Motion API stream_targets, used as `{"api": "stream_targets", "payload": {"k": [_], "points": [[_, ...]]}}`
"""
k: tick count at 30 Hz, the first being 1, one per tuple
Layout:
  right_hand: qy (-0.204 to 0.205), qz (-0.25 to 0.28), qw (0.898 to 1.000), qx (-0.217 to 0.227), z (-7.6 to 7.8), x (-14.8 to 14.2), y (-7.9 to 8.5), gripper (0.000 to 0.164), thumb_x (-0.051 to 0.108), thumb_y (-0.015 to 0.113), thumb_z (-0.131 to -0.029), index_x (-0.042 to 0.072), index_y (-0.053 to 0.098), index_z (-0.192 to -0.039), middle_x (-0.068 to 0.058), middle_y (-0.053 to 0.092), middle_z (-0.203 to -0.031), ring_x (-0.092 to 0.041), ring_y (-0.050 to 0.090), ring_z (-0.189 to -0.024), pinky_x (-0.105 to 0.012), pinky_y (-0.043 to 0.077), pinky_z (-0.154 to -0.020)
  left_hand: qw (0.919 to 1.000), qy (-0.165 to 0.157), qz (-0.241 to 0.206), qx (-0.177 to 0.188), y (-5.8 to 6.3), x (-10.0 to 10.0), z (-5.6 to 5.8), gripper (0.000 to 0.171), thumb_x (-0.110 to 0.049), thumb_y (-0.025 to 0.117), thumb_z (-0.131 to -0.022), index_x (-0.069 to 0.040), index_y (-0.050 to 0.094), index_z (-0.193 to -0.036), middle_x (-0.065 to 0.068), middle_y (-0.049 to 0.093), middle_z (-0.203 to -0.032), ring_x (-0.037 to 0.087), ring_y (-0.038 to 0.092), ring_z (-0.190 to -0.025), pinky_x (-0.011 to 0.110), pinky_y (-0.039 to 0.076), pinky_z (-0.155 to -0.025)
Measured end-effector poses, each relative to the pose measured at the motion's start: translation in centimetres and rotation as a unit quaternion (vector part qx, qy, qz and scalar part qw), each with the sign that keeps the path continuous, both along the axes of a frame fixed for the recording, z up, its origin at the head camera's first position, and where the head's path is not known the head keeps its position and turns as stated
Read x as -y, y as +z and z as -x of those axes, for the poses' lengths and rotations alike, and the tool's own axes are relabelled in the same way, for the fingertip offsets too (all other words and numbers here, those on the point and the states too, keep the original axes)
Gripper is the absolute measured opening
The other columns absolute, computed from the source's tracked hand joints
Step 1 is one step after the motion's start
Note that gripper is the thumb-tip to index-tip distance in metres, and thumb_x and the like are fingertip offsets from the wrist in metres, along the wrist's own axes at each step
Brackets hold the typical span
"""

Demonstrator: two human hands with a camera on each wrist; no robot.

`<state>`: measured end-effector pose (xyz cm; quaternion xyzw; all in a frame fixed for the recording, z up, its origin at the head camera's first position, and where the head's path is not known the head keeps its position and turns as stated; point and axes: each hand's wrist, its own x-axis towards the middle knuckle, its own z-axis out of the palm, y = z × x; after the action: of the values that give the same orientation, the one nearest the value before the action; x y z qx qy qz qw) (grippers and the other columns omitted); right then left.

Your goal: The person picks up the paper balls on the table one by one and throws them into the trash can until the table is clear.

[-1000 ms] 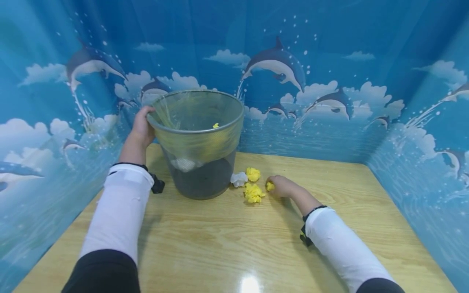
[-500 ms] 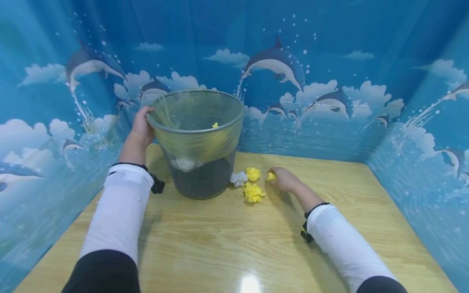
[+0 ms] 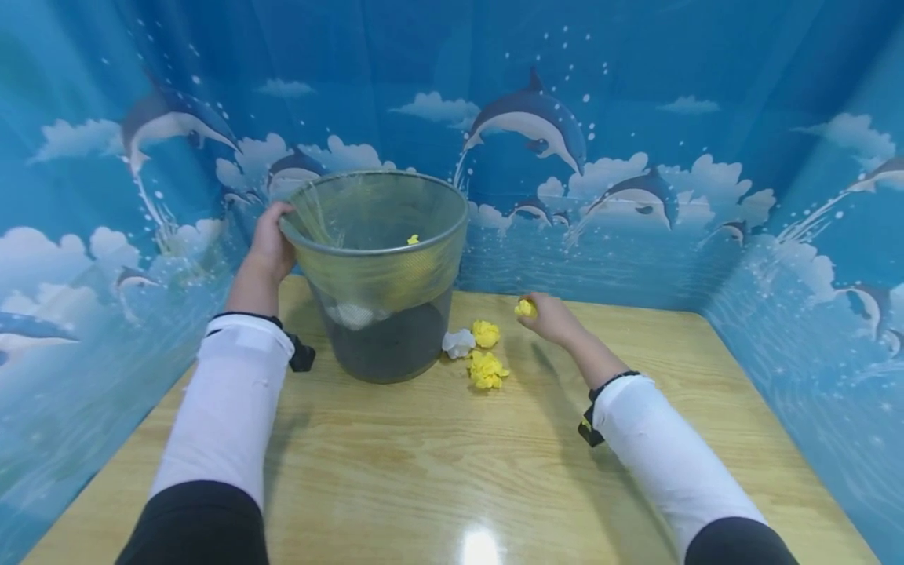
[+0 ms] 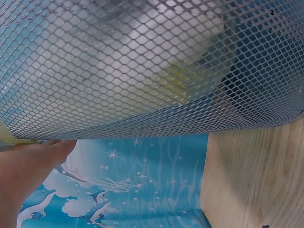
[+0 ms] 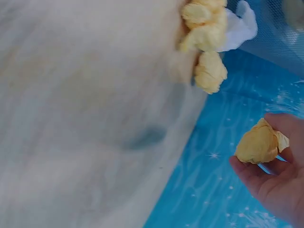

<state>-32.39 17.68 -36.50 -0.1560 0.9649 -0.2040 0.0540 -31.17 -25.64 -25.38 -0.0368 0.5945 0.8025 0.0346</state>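
Note:
A wire-mesh wastebasket (image 3: 381,345) with a thin yellowish liner stands at the left of the table. My left hand (image 3: 271,245) grips its rim on the left side; the left wrist view shows that hand (image 4: 38,164) at the rim, its fingers partly hidden. Crumpled paper shows through the mesh. In my right hand (image 3: 554,320) a crumpled yellow paper ball (image 5: 259,142) is pinched between thumb and fingers, raised over the table right of the basket. Two more yellow paper balls (image 3: 487,370) and a white crumpled paper (image 3: 459,344) lie beside the basket's base.
The wood-grain table (image 3: 395,463) runs up to blue dolphin-print curtains (image 3: 621,259) at the back and both sides. Inside the basket a scrap of yellow paper (image 3: 413,239) shows near the rim. A dark strap with a small black device (image 3: 590,428) sits on the right wrist.
My right hand has lifted the yellow paper ball off the table and carried it up toward the back. My left hand and the basket have stayed in place.

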Motion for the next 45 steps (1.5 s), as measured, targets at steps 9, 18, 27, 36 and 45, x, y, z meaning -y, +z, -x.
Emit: {"api": "stream_targets", "payload": {"k": [9,18,27,36,45], "points": [[-0.021,0.031,0.999,-0.031,0.6,1.0,4.1,0.05,0.024,0.056,-0.098,0.0,0.044,-0.141,-0.023,0.047,-0.141,-0.04,0.049,-0.125,-0.053,0.043,-0.099,1.0,0.003,-0.005,0.004,0.2,-0.1,0.0,0.076,-0.037,0.032,-0.099,-0.037,-0.026,-0.148,-0.016,-0.01,-0.161,0.006,0.001,-0.149,0.026,0.009,-0.118],[-0.03,0.064,0.995,-0.069,0.8,2.1,7.6,0.053,0.024,0.055,-0.099,0.001,0.04,-0.144,-0.022,0.047,-0.14,-0.037,0.052,-0.118,-0.048,0.048,-0.09,0.9997,0.005,-0.018,-0.013,-0.1,0.1,-0.1,0.074,-0.034,0.034,-0.1,-0.035,-0.019,-0.152,-0.017,0.055,-0.107,0.005,0.043,-0.112,0.024,0.024,-0.105],[-0.036,0.141,0.98,-0.134,0.9,4.3,10.8,0.05,0.029,0.057,-0.098,0.007,0.044,-0.142,-0.016,0.046,-0.139,-0.032,0.049,-0.12,-0.046,0.046,-0.095,0.9998,0.004,-0.021,0.001,0.2,-0.1,0.1,0.078,-0.037,0.032,-0.099,-0.036,-0.029,-0.147,-0.019,-0.021,-0.158,0.005,-0.007,-0.148,0.025,0.01,-0.117],[-0.053,0.241,0.956,-0.161,0.1,6.8,12.5,0.051,0.034,0.056,-0.098,0.015,0.043,-0.144,-0.01,0.047,-0.14,-0.025,0.051,-0.119,-0.041,0.047,-0.095,0.9998,0.011,-0.012,0.008,0.0,-0.1,0.4,0.079,-0.038,0.034,-0.099,-0.038,-0.03,-0.146,-0.019,-0.032,-0.154,0.007,-0.018,-0.147,0.027,0.005,-0.12],[-0.017,0.344,0.92,-0.186,-0.6,9.5,13.6,0.049,0.028,0.056,-0.098,0.014,0.044,-0.143,-0.011,0.046,-0.139,-0.023,0.053,-0.112,-0.036,0.051,-0.09,0.9997,0.016,-0.015,0.008,-0.1,0.0,0.3,0.081,-0.037,0.035,-0.098,-0.037,-0.031,-0.146,-0.019,-0.033,-0.154,0.007,-0.02,-0.146,0.026,0.004,-0.119]]}}
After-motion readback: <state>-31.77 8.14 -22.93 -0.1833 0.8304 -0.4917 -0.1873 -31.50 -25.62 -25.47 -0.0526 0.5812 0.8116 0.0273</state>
